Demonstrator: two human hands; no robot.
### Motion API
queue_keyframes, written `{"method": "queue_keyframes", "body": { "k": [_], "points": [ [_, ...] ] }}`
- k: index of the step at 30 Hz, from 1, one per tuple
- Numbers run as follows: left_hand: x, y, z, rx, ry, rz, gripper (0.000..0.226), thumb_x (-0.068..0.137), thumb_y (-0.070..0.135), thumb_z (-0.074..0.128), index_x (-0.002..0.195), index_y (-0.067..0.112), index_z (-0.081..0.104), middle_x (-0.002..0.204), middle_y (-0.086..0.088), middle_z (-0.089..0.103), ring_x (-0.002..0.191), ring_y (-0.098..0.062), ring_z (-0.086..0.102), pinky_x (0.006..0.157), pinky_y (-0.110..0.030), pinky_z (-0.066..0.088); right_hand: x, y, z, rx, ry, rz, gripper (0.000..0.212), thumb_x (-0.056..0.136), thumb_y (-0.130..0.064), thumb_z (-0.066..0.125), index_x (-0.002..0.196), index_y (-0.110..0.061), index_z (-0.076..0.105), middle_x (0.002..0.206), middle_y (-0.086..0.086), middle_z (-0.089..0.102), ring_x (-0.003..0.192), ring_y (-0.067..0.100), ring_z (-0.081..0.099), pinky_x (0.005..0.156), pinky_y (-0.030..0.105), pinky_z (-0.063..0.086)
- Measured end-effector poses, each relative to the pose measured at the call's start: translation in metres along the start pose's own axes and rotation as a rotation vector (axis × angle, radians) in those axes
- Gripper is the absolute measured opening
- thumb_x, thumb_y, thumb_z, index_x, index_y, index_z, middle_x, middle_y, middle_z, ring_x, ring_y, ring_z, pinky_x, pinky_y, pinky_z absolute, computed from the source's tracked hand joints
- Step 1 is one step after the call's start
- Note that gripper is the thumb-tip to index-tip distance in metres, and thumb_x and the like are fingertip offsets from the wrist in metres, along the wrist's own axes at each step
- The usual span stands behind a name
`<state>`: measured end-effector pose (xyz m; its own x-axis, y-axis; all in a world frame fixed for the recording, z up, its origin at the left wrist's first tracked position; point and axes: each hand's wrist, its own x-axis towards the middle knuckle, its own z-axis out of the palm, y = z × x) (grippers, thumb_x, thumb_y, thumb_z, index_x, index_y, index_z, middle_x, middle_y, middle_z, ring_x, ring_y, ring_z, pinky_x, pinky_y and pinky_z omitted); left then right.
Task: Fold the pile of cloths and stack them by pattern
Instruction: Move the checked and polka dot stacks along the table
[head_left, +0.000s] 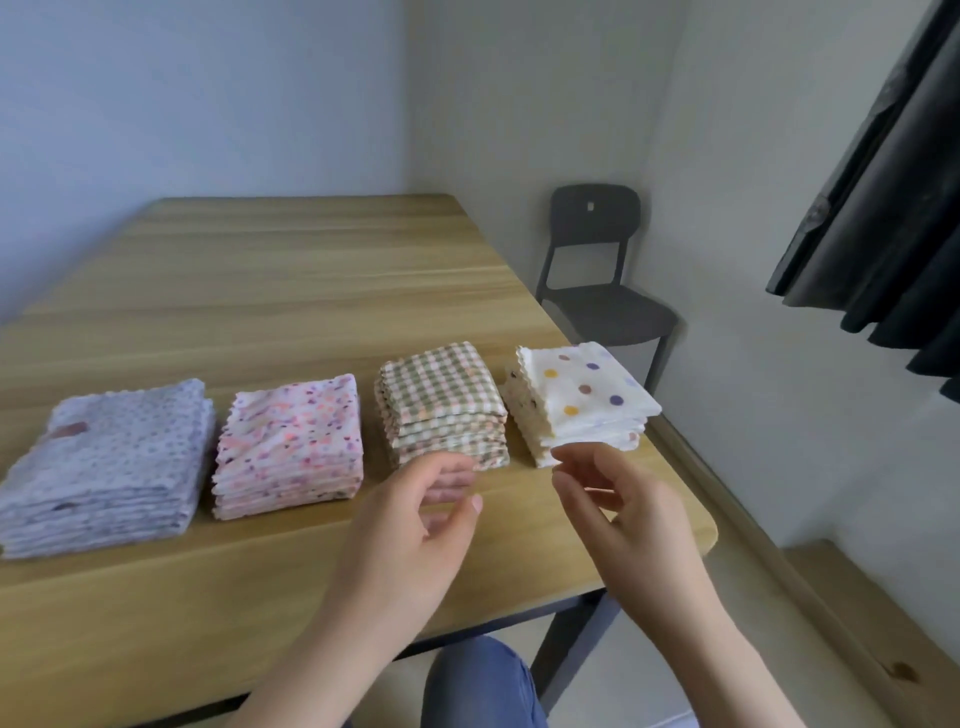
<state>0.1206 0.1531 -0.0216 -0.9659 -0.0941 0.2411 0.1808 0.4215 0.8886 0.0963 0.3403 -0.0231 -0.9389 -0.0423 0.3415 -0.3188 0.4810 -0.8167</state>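
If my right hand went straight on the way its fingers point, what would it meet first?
Most likely the polka-dot stack, at its near bottom edge. The right hand looks nearly in touch with it, though depth is unclear.

Four folded stacks in a row along the near edge of the tabletop (285, 270): lavender speckled stack (109, 462) leftmost, then pink floral stack (291, 441), green checked stack (441, 400), and polka-dot stack (576, 395) at the near right corner, top cloth skewed. Left hand (415, 525) before the green checked stack, fingers loosely curled, holding nothing. Right hand (623, 514) just in front of the polka-dot stack, fingers relaxed, tips near its lower cloths. Dark chair (597, 270) beyond the right edge.
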Motion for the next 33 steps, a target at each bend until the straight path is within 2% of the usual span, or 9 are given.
{"method": "queue_keyframes", "body": {
  "k": [4, 13, 16, 21, 24, 28, 31, 33],
  "points": [
    [0.029, -0.003, -0.011, -0.058, 0.027, 0.025, 0.025, 0.086, 0.009, 0.067, 0.103, 0.027, 0.068, 0.097, 0.018, 0.071, 0.095, 0.005, 0.065, 0.081, -0.012, 0.051, 0.030, -0.007, 0.016, 0.056, -0.032, 0.017, 0.021, 0.090, -0.016, 0.064, 0.089, -0.036, 0.065, 0.092, -0.029, 0.068, 0.088, -0.005, 0.065, 0.072, 0.008, 0.048],
    [0.116, 0.044, -0.046, -0.053, -0.054, -0.004, 0.024, 0.089, 0.012, 0.064, 0.109, 0.026, 0.066, 0.101, 0.016, 0.069, 0.095, 0.009, 0.062, 0.078, -0.006, 0.047, 0.117, -0.057, 0.018, 0.106, -0.056, 0.083, 0.012, 0.090, -0.018, 0.065, 0.097, -0.026, 0.070, 0.089, -0.022, 0.071, 0.087, -0.005, 0.066, 0.074, 0.010, 0.049],
    [0.136, 0.078, -0.064, -0.021, -0.078, -0.013, 0.025, 0.090, 0.014, 0.064, 0.113, 0.025, 0.065, 0.101, 0.017, 0.068, 0.093, 0.011, 0.061, 0.076, -0.004, 0.046, 0.138, -0.092, 0.002, 0.062, -0.024, 0.077, 0.012, 0.090, -0.017, 0.066, 0.100, -0.023, 0.071, 0.088, -0.017, 0.071, 0.086, -0.003, 0.066, 0.070, 0.010, 0.049],
    [0.158, 0.163, -0.107, 0.003, -0.122, 0.012, 0.026, 0.088, 0.011, 0.065, 0.111, 0.022, 0.066, 0.100, 0.016, 0.069, 0.093, 0.010, 0.061, 0.076, -0.005, 0.047, 0.163, -0.170, -0.042, 0.044, -0.004, 0.114, 0.012, 0.090, -0.019, 0.065, 0.098, -0.027, 0.070, 0.081, -0.021, 0.070, 0.077, -0.003, 0.065, 0.058, 0.008, 0.046],
    [0.165, 0.205, -0.128, 0.005, -0.153, 0.035, 0.026, 0.088, 0.012, 0.065, 0.112, 0.023, 0.066, 0.099, 0.016, 0.069, 0.093, 0.009, 0.062, 0.078, -0.008, 0.048, 0.170, -0.211, -0.062, 0.044, 0.028, 0.124, 0.013, 0.090, -0.017, 0.065, 0.097, -0.027, 0.070, 0.084, -0.015, 0.072, 0.079, -0.004, 0.066, 0.062, 0.006, 0.046],
    [0.175, 0.259, -0.149, 0.007, -0.198, 0.067, 0.025, 0.088, 0.014, 0.065, 0.109, 0.026, 0.066, 0.099, 0.016, 0.069, 0.093, 0.008, 0.062, 0.078, -0.008, 0.049, 0.175, -0.259, -0.095, 0.037, 0.070, 0.130, 0.013, 0.090, -0.018, 0.065, 0.097, -0.028, 0.070, 0.084, -0.016, 0.071, 0.079, -0.003, 0.066, 0.065, 0.007, 0.047],
    [0.173, 0.284, -0.147, -0.002, -0.209, 0.077, 0.025, 0.088, 0.014, 0.066, 0.109, 0.027, 0.066, 0.100, 0.015, 0.069, 0.093, 0.007, 0.063, 0.080, -0.011, 0.050, 0.172, -0.275, -0.120, 0.040, 0.101, 0.127, 0.011, 0.091, -0.019, 0.064, 0.096, -0.028, 0.069, 0.083, -0.018, 0.070, 0.076, -0.002, 0.065, 0.060, 0.007, 0.048],
    [0.166, 0.295, -0.135, -0.001, -0.214, 0.090, 0.025, 0.088, 0.015, 0.066, 0.110, 0.027, 0.065, 0.100, 0.016, 0.069, 0.093, 0.007, 0.063, 0.080, -0.011, 0.050, 0.166, -0.274, -0.137, 0.035, 0.112, 0.110, 0.011, 0.091, -0.018, 0.065, 0.095, -0.027, 0.069, 0.084, -0.020, 0.070, 0.077, -0.002, 0.065, 0.062, 0.006, 0.047]
  ]
}}
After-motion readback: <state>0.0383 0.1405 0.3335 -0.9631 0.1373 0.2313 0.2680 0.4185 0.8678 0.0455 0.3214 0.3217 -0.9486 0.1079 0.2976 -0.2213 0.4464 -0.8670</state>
